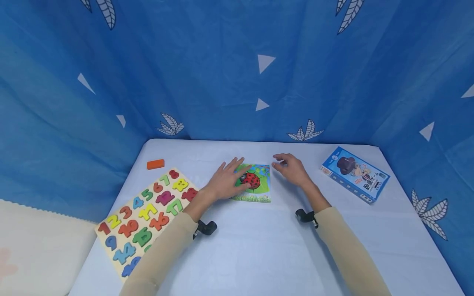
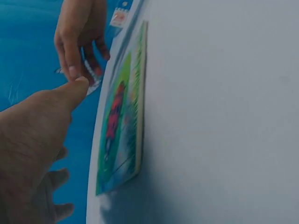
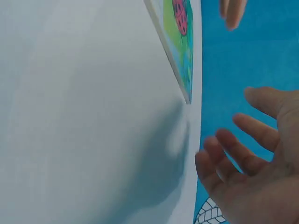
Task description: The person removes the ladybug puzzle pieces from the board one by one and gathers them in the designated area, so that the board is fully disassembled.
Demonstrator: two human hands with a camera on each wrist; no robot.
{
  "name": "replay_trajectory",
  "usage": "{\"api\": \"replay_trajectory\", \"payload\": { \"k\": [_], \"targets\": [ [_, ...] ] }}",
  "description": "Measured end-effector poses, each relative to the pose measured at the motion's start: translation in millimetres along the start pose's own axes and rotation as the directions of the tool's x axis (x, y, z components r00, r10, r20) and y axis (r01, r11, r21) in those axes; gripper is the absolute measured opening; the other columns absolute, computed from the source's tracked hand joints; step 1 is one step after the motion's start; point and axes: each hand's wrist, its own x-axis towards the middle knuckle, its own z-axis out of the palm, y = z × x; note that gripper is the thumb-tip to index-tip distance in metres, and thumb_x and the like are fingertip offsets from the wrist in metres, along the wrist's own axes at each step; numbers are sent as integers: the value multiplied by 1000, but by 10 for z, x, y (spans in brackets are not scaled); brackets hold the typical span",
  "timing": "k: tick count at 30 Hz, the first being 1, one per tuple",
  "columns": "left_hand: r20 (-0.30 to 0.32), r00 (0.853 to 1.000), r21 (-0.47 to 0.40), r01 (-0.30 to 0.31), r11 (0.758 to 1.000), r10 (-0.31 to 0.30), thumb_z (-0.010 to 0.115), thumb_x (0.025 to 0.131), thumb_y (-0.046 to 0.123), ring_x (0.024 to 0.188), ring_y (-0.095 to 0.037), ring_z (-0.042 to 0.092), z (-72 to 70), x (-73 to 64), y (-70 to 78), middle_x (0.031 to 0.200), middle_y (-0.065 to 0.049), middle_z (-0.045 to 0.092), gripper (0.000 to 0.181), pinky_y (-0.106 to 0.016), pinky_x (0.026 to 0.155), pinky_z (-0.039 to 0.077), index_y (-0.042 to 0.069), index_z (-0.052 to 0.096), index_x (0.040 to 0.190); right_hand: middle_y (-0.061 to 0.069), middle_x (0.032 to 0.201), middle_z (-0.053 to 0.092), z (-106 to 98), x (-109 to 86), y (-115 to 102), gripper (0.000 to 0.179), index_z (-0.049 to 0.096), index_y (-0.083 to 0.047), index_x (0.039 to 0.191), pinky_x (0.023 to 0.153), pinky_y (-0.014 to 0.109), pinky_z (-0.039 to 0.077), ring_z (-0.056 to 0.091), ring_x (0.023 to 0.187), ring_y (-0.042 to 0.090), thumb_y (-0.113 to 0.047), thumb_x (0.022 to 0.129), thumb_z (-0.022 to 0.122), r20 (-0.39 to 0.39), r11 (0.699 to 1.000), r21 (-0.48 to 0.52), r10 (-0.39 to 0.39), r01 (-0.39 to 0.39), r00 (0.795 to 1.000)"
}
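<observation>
A square ladybug puzzle board [image 1: 263,191] lies flat on the white table, its red ladybug on a green leaf facing up. Over its left part my left hand [image 1: 225,183] hovers with fingers spread, hiding that side in the head view. In the left wrist view the same ladybug board [image 2: 122,116] shows beside the left thumb, with a gap between them. Off the board's right edge is my right hand [image 1: 292,169], its fingers loosely bent and holding nothing. The right wrist view shows that hand [image 3: 252,158] apart from the board [image 3: 180,44].
A wooden number board [image 1: 148,213] with several coloured numerals lies at the left, partly under the left sleeve. Behind it sits a small orange block [image 1: 155,164]. A blue box [image 1: 354,173] with a hat picture lies at the right. Blue curtain [image 1: 229,74] surrounds the table.
</observation>
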Motion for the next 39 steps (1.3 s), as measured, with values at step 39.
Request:
{"api": "replay_trajectory", "payload": {
  "k": [39],
  "targets": [
    [144,987,-17,-65,998,67,49,94,70,154,-40,11,242,14,164,167,-12,18,67,-68,118,13,38,43,153,11,103,59,269,20,-125,37,66,-1,128,85,40,47,53,94,24,3,92,56,152,995,-89,63,-50,986]
  ]
}}
